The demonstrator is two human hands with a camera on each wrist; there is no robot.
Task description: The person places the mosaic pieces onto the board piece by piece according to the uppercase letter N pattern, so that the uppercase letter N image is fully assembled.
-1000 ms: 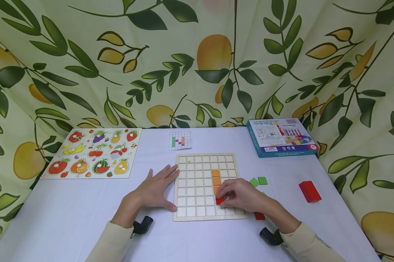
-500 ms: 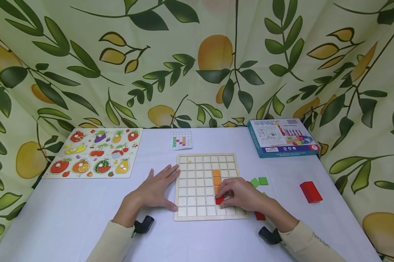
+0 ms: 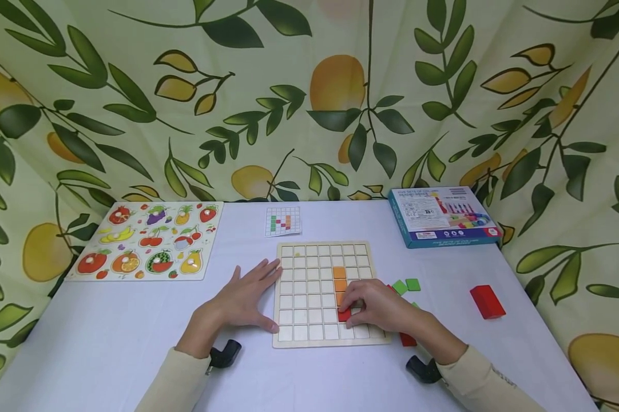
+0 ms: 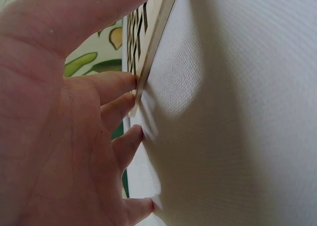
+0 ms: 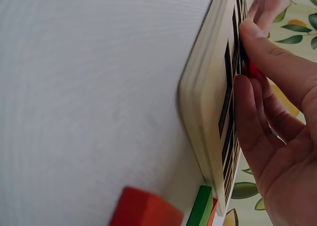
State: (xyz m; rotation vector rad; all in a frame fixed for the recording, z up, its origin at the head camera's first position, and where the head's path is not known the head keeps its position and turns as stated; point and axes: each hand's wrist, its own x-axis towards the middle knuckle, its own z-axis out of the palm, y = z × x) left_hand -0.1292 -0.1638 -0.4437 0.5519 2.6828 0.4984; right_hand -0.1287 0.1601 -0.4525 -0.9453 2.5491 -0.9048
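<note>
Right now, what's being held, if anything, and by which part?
The right hand pinches a red tile, apparently by its edges; the left hand holds nothing, touching the grid board.

Red tile partly covered
Right hand overlaps it; right wrist view's bottom edge crops a blurred red block; teal-edged box's smallest print unreadable

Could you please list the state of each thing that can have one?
Grid board: flat, partly filled
Left hand: spread, touching grid board's edge
Right hand: pinching the red tile
Red tile: pinched, seating unclear
Orange tiles: set in one column
Green tiles: loose
Partly hidden red piece: loose
Red block: lying apart
Pattern card: face up
Fruit puzzle: flat, face up
Box: closed, lying flat
</note>
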